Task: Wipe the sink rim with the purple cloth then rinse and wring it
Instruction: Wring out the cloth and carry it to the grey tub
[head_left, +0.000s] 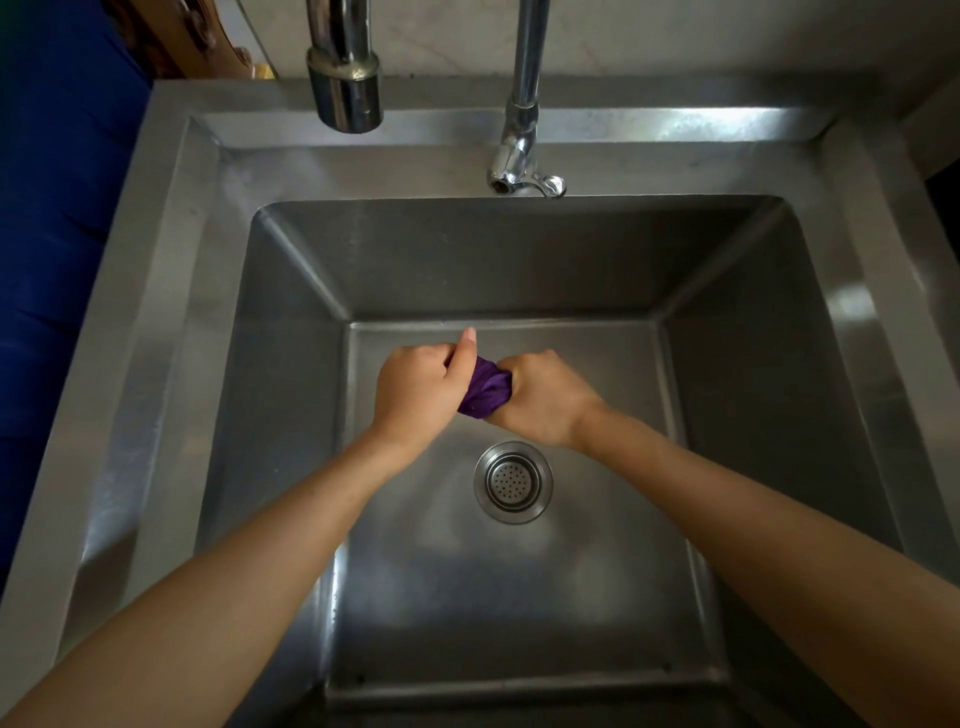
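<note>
Both fists, the left hand (415, 397) and right hand (545, 397), clamped the twisted purple cloth (485, 389) between them above the drain (513, 481), apparently so wrung water would fall into the sink (171, 270).

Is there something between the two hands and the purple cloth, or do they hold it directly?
Nothing visible stands between them. The left hand and right hand both grip the twisted purple cloth directly, above the steel sink basin.
</note>
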